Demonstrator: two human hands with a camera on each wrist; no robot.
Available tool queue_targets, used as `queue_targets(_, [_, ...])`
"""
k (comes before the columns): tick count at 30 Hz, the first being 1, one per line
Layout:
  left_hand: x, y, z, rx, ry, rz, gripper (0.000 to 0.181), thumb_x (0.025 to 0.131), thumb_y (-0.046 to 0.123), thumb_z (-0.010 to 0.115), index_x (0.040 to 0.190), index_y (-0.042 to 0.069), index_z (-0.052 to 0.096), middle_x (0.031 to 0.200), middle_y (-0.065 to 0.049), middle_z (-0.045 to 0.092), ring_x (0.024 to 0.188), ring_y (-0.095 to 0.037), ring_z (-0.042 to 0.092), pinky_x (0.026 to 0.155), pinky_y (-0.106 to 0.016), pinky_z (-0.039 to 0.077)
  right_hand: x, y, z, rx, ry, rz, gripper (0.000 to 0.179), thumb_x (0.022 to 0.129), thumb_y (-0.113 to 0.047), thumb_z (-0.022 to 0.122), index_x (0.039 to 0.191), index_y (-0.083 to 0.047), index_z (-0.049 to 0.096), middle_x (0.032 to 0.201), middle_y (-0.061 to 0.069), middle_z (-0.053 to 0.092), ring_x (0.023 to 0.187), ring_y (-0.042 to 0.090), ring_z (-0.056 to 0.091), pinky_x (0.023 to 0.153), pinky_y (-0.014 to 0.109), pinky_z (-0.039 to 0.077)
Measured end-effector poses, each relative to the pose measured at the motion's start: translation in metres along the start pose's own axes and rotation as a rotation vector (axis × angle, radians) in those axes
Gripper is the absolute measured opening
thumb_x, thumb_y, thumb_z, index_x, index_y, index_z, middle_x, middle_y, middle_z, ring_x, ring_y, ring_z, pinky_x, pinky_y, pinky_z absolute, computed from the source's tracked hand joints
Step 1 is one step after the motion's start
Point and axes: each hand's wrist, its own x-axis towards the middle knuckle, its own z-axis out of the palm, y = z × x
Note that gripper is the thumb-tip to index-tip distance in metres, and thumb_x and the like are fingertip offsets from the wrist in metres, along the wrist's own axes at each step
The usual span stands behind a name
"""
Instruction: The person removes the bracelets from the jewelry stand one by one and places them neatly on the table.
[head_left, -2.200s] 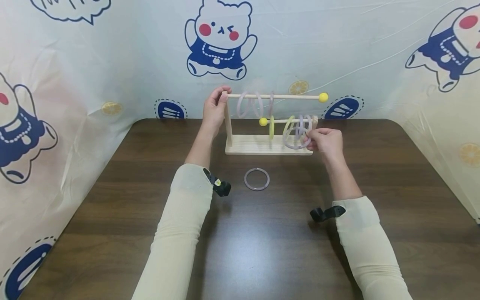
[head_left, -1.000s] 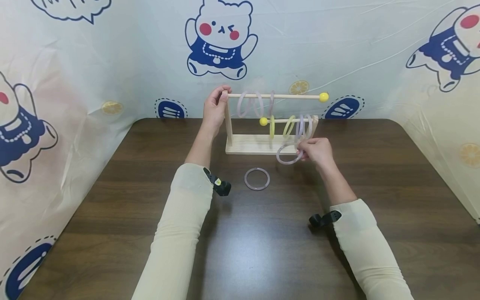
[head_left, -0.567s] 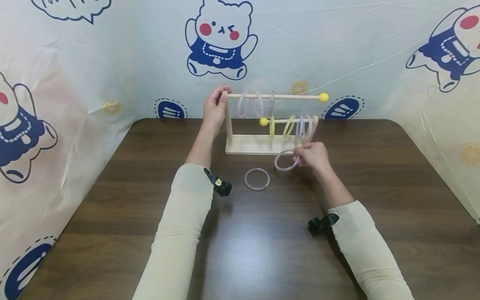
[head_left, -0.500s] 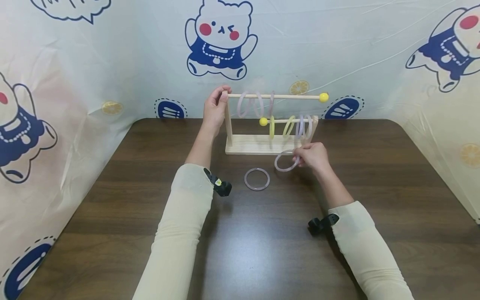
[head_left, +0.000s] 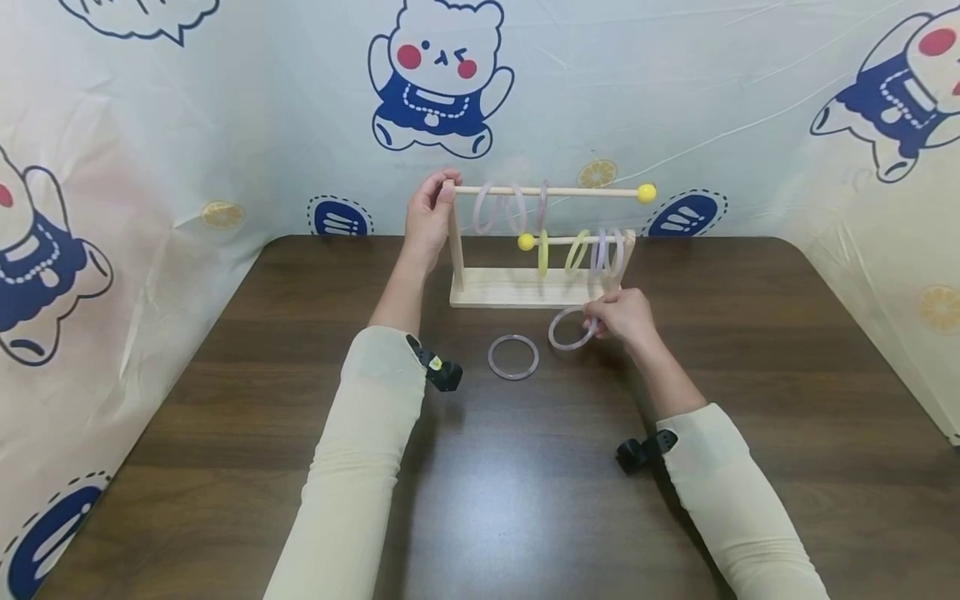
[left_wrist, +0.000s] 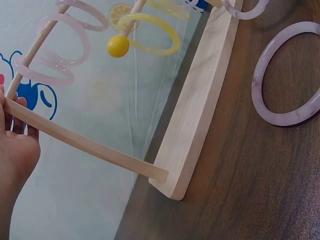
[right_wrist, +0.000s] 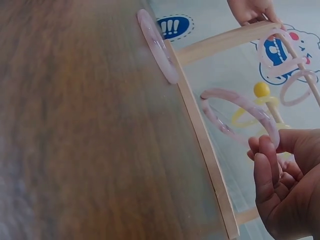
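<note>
My left hand [head_left: 429, 218] grips the top of the left post of a wooden bangle stand [head_left: 517, 288]. My right hand [head_left: 628, 318] pinches the right side of a marbled lilac bangle [head_left: 553, 335], just in front of the base. In the right wrist view, thumb and fingertips hold one edge of that bangle [right_wrist: 235, 95], which is tilted. Pale pink and lilac bangles [left_wrist: 47, 78] hang from the upper rod [head_left: 588, 192]. On the lower rod [head_left: 558, 242] hang yellow bangles [head_left: 543, 258] and lilac ones. Another lilac bangle [head_left: 513, 377] lies flat on the table.
Both rods end in yellow balls, the upper one [head_left: 647, 193] at the right and the lower one [head_left: 527, 242] at the left. The dark wooden table [head_left: 517, 483] reaches back to a printed cloth backdrop [head_left: 300, 100].
My right hand has moved down and left with the bangle, from beside the lower rod's right end to just in front of the base. My left hand has stayed on the post.
</note>
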Motion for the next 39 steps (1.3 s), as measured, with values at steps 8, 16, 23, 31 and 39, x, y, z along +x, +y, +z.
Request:
queue_targets(8, [-0.015, 0.019, 0.004, 0.021, 0.007, -0.006, 0.028, 0.096, 0.018, 0.047, 0.119, 0.004, 0.056, 0.121, -0.008, 0.056, 0.114, -0.014, 0.048, 0.096, -0.023, 0.035, -0.001, 0.001, 0.001, -0.04, -0.018, 0.008, 0.021, 0.081, -0.004, 0.061, 0.091, 0.014, 0.065, 0.055, 0.002, 0.061, 0.046, 0.008, 0.054, 0.052, 0.027, 0.052])
queue_targets(16, [-0.013, 0.017, 0.004, 0.023, 0.006, -0.003, 0.029, 0.096, 0.019, 0.046, 0.119, 0.005, 0.056, 0.121, -0.008, 0.056, 0.114, -0.013, 0.047, 0.096, -0.022, 0.035, -0.001, 0.005, 0.003, -0.035, -0.044, 0.022, 0.022, 0.081, -0.003, 0.062, 0.093, 0.015, 0.064, 0.055, 0.002, 0.062, 0.045, 0.007, 0.055, 0.051, 0.026, 0.051])
queue_targets(23, [0.002, -0.003, 0.002, 0.004, 0.014, 0.023, 0.031, 0.094, 0.024, 0.049, 0.118, 0.007, 0.057, 0.119, -0.006, 0.057, 0.113, -0.012, 0.048, 0.095, -0.022, 0.035, -0.001, 0.008, 0.002, -0.077, -0.082, 0.019, 0.021, 0.082, -0.005, 0.061, 0.089, 0.014, 0.065, 0.056, 0.002, 0.062, 0.047, 0.007, 0.056, 0.052, 0.027, 0.052])
queue_targets(31, [0.004, -0.006, 0.0, 0.01, 0.01, 0.008, 0.031, 0.095, 0.022, 0.048, 0.12, 0.007, 0.056, 0.121, -0.006, 0.056, 0.114, -0.012, 0.048, 0.095, -0.022, 0.035, 0.002, 0.014, 0.001, -0.23, -0.114, -0.051, 0.02, 0.084, -0.011, 0.061, 0.084, 0.008, 0.07, 0.064, 0.006, 0.066, 0.051, 0.009, 0.058, 0.055, 0.029, 0.052])
queue_targets(39, [0.002, -0.005, 0.0, 0.009, 0.007, 0.007, 0.031, 0.094, 0.024, 0.049, 0.119, 0.009, 0.057, 0.12, -0.005, 0.057, 0.114, -0.011, 0.048, 0.096, -0.022, 0.035, 0.001, 0.013, -0.001, -0.483, -0.101, -0.138, 0.021, 0.084, -0.019, 0.066, 0.075, -0.003, 0.073, 0.058, 0.001, 0.063, 0.052, 0.01, 0.058, 0.051, 0.023, 0.046])
